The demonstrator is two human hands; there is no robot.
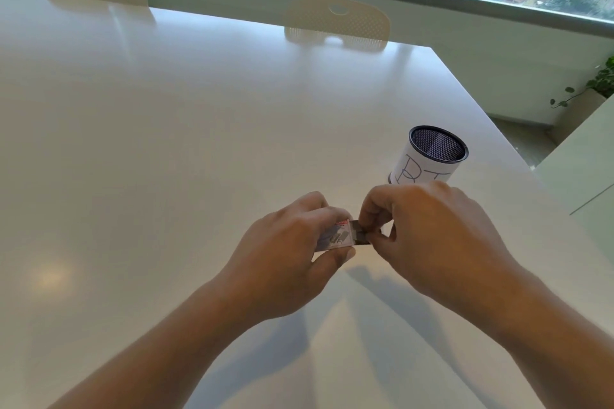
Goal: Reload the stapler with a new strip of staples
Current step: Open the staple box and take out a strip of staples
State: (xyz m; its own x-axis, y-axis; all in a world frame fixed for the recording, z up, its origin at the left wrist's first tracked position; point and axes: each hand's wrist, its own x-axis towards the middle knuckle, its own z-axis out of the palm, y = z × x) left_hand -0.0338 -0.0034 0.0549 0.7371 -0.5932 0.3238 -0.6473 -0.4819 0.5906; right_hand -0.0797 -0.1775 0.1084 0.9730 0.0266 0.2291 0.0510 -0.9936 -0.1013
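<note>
1. White and shiny, the big smooth tabletop [199,143] is filling most of the view, and its right edge is running down past a pot.
2. The small white cardboard staple box [334,236] with red print and little staple drawings is sitting in the left hand [289,252], above the tabletop and nearer its right edge than its left.
3. The left hand is curling narrow around the box, with the thumb under it and the other fingers over the top.
4. A dark grey inner part [360,236] is sticking out of the right end of the box. I cannot tell if it is a tray or a strip of staples.
5. The right hand [428,239] is pinching that dark part tight between thumb and fingers.
6. The two hands are nearly touching each other in the middle.
7. The round black wire-mesh pot [432,156] with white paper wrapped around it is standing upright near the right edge of the tabletop, just behind the right hand. Big hand-drawn letters are showing on the paper.
8. Two cream plastic chairs [337,23] are standing at the far edge of the tabletop.
9. Dark shadows of the arms are lying on the tabletop under the hands.
</note>
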